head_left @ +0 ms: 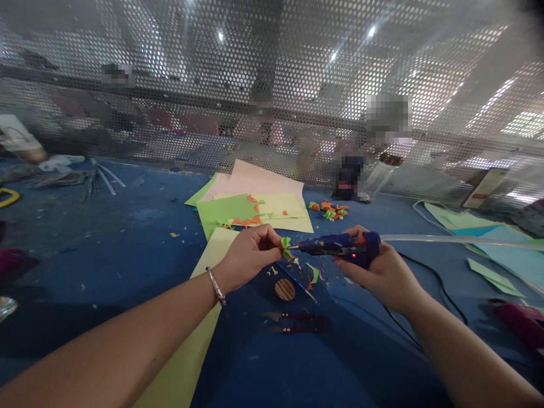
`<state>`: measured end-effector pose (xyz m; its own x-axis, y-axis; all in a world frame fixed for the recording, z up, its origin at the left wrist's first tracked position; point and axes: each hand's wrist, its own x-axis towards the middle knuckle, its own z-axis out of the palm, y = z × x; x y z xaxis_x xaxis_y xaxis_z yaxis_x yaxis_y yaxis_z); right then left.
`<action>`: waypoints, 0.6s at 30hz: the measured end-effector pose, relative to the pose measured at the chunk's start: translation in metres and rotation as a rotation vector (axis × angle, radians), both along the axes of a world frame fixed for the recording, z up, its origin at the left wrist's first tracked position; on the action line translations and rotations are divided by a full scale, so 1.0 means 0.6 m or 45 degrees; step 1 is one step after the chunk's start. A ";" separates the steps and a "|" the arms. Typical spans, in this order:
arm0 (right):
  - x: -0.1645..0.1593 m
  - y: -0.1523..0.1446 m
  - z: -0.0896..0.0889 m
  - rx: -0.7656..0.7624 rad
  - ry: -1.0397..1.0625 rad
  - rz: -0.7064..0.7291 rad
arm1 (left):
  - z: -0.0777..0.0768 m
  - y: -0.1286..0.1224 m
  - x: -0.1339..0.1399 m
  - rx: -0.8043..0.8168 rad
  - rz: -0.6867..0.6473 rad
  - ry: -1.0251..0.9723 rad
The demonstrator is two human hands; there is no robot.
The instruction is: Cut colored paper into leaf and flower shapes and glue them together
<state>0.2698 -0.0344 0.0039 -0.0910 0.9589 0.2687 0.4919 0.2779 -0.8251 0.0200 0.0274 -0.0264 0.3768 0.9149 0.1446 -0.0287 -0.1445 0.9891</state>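
Clock positions below are around the small green-and-orange paper piece (286, 243), 12 = away from the wearer.

Left hand (246, 255): fingers pinched narrow on the paper piece, thumb and index at its left edge. Piece is held up above the bench (140, 266). Bracelet (215, 286) on that wrist.

Right hand (385, 277): fingers wrapped round a blue glue gun (335, 245) at 3 o'clock, nozzle pointing to 9. Tip is right at the paper piece; can't tell if it's actually touching. Red indicator (353, 255) lit. Clear glue stick (446, 239) runs out of the back end toward 3. Black cable (442, 289) loops on the bench at 4.

Around it:
- 11 o'clock: stacked paper sheets (267, 178), pink, green and pale yellow, with orange offcuts on top.
- 1–2: cluster of similar green-and-orange pieces (329, 211).
- 4–5: curved green scrap (314, 273), small bits strewn nearby.
- 5: thin blue-handled tool (300, 281), lying slantwise.
- 6: round wooden disc (284, 289); farther out on that line, dark-red snips (304, 322), blades toward 9.
- 7–8: long yellow paper (182, 357), partly under the left forearm.
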 end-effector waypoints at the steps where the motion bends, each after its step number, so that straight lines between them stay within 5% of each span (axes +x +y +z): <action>1: 0.000 0.000 0.000 -0.005 0.003 0.001 | 0.000 0.000 0.000 0.005 -0.001 0.003; 18: 0.003 0.001 -0.002 0.015 -0.061 -0.009 | 0.000 0.001 0.001 -0.026 -0.009 -0.034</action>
